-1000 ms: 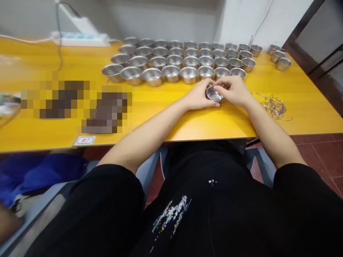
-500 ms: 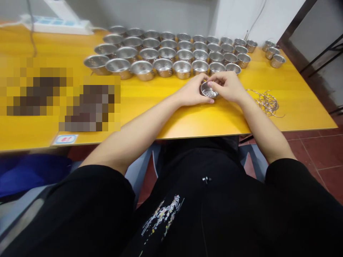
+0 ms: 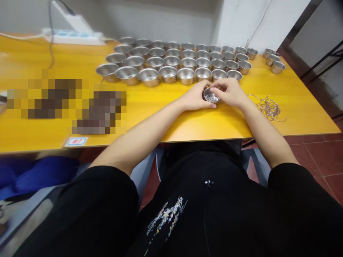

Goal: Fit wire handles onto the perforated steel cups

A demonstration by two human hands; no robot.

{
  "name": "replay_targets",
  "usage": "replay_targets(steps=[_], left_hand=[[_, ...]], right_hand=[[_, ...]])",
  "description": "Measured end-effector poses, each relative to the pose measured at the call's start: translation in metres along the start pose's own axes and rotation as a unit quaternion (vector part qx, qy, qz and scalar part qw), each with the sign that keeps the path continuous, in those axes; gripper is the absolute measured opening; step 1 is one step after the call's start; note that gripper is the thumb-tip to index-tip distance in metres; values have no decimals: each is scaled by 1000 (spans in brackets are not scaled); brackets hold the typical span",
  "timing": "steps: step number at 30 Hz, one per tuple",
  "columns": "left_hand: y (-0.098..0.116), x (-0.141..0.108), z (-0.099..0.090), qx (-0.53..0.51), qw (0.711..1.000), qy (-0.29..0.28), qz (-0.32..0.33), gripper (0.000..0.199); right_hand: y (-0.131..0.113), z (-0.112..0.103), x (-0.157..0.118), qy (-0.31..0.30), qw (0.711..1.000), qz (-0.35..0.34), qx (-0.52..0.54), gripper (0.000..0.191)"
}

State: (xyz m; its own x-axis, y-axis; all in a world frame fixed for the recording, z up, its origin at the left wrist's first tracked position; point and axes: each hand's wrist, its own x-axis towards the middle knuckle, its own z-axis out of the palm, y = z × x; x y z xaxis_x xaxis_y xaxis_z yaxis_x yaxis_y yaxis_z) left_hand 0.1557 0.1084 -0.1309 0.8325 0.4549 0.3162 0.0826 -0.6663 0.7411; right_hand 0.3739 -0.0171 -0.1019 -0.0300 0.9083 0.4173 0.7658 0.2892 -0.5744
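Yellow counter against a grey wall. Clock centred on the small, round, perforated silver metal cup, over the counter. Left hand wrapped around it, forearm slanting in from 8 o'clock. Right hand arched in from 4, digits narrowed at the cup's rim; cannot tell whether they pinch anything. Front edge at 6, yellow surface between. Rows of silver metal cups bound 10 to 1; tangled thin metal wire at 3, just past the right wrist.

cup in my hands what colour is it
The cup is silver, seen best in the head view.
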Motion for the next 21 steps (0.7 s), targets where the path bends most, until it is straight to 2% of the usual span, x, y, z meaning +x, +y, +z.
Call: replay_targets(steps=[8,14,21], left_hand=[[-4,-2,-2,0,1000,1,16,95],[-7,2,-3,46,998,35,23,99],[0,-1,-4,49,998,37,20,99]], right_hand=[[-1,1,1,9,1000,-1,-3,17],[3,2,1,21,1000,-7,8,34],[-2,3,-1,15,1000,2,3,33]])
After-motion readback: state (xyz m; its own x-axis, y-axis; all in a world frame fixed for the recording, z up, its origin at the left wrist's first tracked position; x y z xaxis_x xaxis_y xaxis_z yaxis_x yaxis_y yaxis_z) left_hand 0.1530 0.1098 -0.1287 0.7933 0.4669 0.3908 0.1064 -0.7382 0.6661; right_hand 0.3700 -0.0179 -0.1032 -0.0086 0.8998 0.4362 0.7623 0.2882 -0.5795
